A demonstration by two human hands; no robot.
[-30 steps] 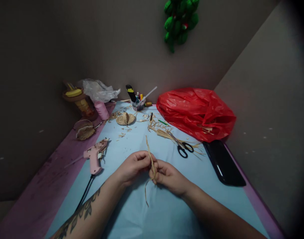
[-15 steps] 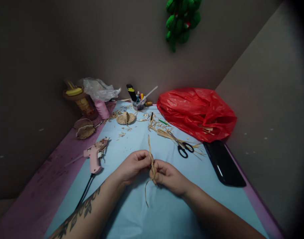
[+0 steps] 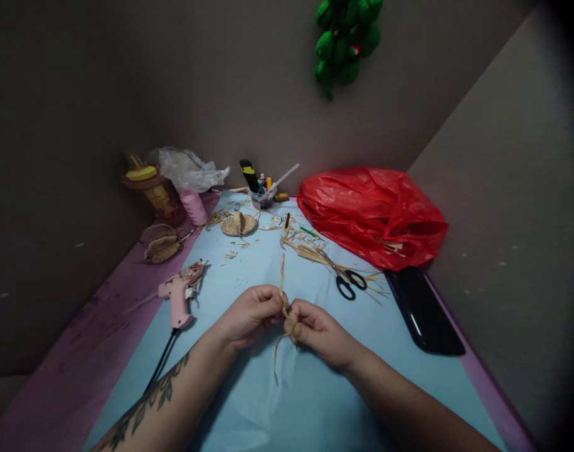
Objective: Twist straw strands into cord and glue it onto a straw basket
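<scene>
Between my two hands runs a thin strand of dried straw-like fibre (image 3: 282, 276), twisted at its middle. My left hand (image 3: 257, 314) pinches it between thumb and fingers, and one end sticks up past the fingertips. Just to the right, my right hand (image 3: 317, 329) is closed on the lower part, thumb pressed on it. A loose thin end curls down below the right fingers. Both hands are above the blue sheet (image 3: 268, 402). What lies inside the curled fingers is hidden.
A pink glue gun (image 3: 177, 298) lies left with its cord. Black-handled scissors (image 3: 347, 285) rest on straw strips (image 3: 310, 252) at right, near a black case (image 3: 425, 311) and red plastic bag (image 3: 371, 210). Behind stand a woven straw disc (image 3: 230, 226), a tool cup (image 3: 263, 199) and pink thread (image 3: 193, 208).
My right hand has shifted slightly right and away from the left fingertips, so the strand's middle now slants between them. The dangling end sits a little higher.
</scene>
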